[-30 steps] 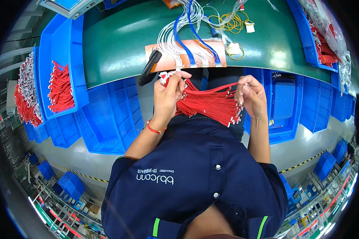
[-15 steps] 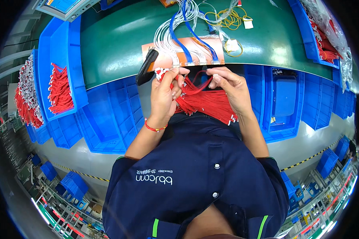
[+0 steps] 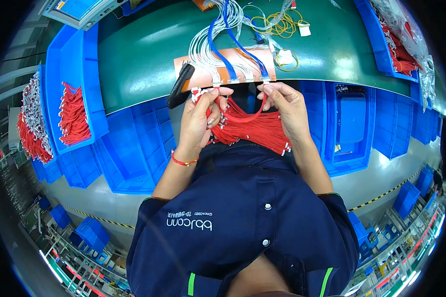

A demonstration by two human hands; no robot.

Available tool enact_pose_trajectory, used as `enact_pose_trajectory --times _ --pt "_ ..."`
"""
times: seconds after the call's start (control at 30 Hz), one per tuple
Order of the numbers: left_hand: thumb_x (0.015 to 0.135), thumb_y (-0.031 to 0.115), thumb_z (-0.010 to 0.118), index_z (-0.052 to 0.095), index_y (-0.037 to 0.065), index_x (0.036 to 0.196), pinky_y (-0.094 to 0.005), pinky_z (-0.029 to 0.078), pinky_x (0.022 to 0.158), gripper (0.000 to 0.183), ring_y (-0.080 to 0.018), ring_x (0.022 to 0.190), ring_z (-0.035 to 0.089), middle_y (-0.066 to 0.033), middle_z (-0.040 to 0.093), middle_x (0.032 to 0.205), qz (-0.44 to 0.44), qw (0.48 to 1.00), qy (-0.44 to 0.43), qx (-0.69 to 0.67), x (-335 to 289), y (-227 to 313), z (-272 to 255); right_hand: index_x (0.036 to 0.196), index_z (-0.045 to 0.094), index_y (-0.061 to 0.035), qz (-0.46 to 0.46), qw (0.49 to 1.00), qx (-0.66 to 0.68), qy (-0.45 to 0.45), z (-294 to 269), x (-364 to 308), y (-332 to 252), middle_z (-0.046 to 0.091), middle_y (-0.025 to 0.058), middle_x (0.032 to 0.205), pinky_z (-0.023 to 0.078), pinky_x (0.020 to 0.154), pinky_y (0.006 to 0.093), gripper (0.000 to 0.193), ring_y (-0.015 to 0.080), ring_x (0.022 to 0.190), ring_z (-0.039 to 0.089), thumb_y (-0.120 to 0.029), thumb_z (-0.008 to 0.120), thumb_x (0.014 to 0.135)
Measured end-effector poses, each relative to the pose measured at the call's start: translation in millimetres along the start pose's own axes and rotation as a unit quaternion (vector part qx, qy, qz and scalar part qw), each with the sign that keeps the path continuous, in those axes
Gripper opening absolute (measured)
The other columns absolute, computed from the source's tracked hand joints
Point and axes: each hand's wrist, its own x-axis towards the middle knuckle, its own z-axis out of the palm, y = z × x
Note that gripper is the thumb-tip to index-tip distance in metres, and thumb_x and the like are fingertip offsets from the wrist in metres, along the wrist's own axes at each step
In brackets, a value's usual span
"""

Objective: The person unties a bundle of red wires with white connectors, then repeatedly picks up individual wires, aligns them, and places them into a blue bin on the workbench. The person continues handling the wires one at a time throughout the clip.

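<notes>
A bundle of red wires with small white connectors (image 3: 255,131) lies across my lap in front of the green workbench (image 3: 148,59). My left hand (image 3: 198,121) grips one end of the bundle, white connector ends sticking out above its fingers. My right hand (image 3: 285,109) pinches a single red wire (image 3: 243,118) that sags in a loop between both hands. A red cord bracelet circles my left wrist. Just beyond my hands an orange fixture board (image 3: 223,72) holds white and blue cables (image 3: 218,44).
A black tool (image 3: 179,85) lies at the bench edge by my left hand. Blue bins (image 3: 77,99) at the left hold more red wires; further blue bins (image 3: 352,121) sit at the right. Yellow rubber bands (image 3: 282,27) lie on the bench. A bagged red-wire pile (image 3: 406,44) sits far right.
My right hand moved left from the far end of the bundle to close beside my left hand, and a single wire now loops between the two hands.
</notes>
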Motion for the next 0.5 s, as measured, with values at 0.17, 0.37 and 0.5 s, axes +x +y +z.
enact_pose_trajectory --times 0.17,0.37,0.5 --pt "0.104 0.019 0.049 0.068 -0.006 0.110 -0.0200 0.027 0.043 0.032 -0.0013 0.047 0.034 -0.0029 0.060 0.077 -0.006 1.000 0.001 -0.005 0.0 -0.1 -0.5 0.104 0.073 0.0029 -0.023 1.000 -0.008 0.011 1.4 1.8 0.3 0.070 0.0049 0.084 0.043 0.065 0.0202 0.023 0.0059 0.068 0.055 -0.018 0.065 0.098" --pt "0.104 0.019 0.049 0.068 -0.007 0.110 -0.0201 0.027 0.044 0.032 -0.0015 0.047 0.034 -0.0028 0.060 0.077 -0.004 1.000 0.001 -0.008 0.3 0.8 -0.1 0.101 0.073 0.0027 -0.001 1.000 0.022 0.015 2.9 3.6 -0.9 0.070 0.0043 0.082 0.043 0.065 0.0199 0.022 0.0053 0.067 0.054 -0.018 0.066 0.097" --pt "0.104 0.019 0.049 0.068 -0.007 0.110 -0.0203 0.027 0.044 0.032 -0.0016 0.047 0.034 -0.0028 0.060 0.077 -0.009 1.000 0.003 -0.013 1.0 0.8 -0.3 0.100 0.074 0.0018 0.006 1.000 0.002 -0.012 -4.1 7.2 -4.0 0.070 0.0049 0.082 0.044 0.065 0.0206 0.020 0.0059 0.068 0.056 -0.017 0.067 0.096"
